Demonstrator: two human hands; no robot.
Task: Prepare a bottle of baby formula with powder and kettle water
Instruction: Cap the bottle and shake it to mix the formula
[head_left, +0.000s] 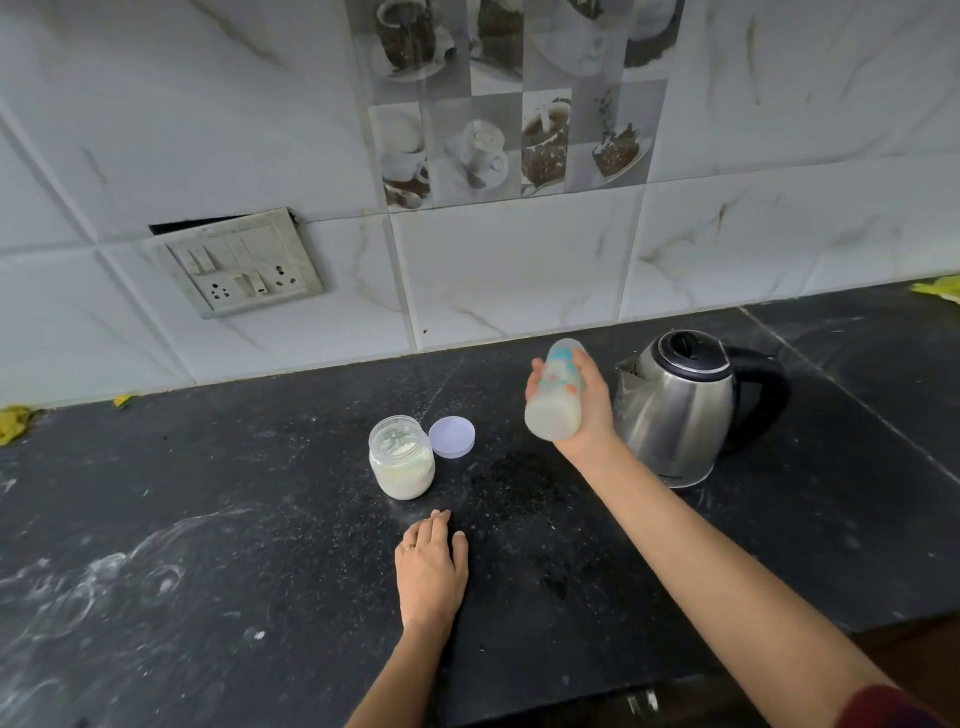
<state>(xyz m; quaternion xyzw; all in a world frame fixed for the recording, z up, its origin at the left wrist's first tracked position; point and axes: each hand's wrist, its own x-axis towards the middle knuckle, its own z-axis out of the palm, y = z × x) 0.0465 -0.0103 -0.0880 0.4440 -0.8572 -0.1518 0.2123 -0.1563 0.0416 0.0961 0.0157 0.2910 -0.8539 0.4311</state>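
Observation:
My right hand (587, 410) grips a baby bottle (553, 405) above the black counter (208, 519), just left of the kettle. The bottle is tilted, its capped top pointing away and up, and milky white liquid fills its lower part. A steel electric kettle (680, 410) with a black lid and handle stands on the counter at the right. An open clear jar (401, 460) of white powder sits in the middle, with its lilac lid (452, 437) lying flat beside it. My left hand (431, 564) rests flat on the counter in front of the jar, holding nothing.
A tiled wall rises behind the counter, with a switch and socket panel (244, 265) at the left. White powder smears mark the counter's left part. Yellow scraps (13, 423) lie at the far left edge and another at the far right (943, 291).

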